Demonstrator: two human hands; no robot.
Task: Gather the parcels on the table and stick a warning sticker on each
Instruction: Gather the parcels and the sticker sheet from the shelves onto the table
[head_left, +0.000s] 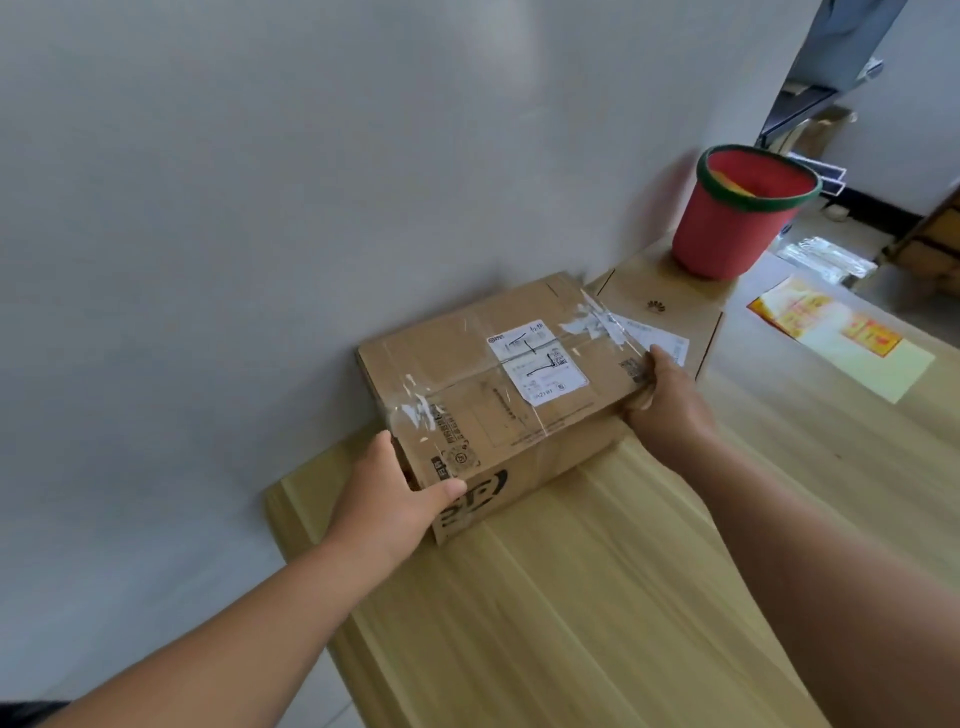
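A taped brown cardboard parcel (483, 395) with a white shipping label lies on the wooden table (597, 597), close to the grey wall. My left hand (395, 499) grips its near left corner, thumb across the front face. My right hand (667, 400) grips its right end, thumb on the top edge. A second, flatter brown parcel (665, 306) lies just behind it to the right, partly hidden. A yellow and red sticker sheet (836, 332) lies on the table at the far right.
A red bucket with a green rim (737, 213) stands on the far parcel. The table's left edge runs along the wall. Clear plastic packets (826, 260) and other boxes lie on the floor beyond the table at the right.
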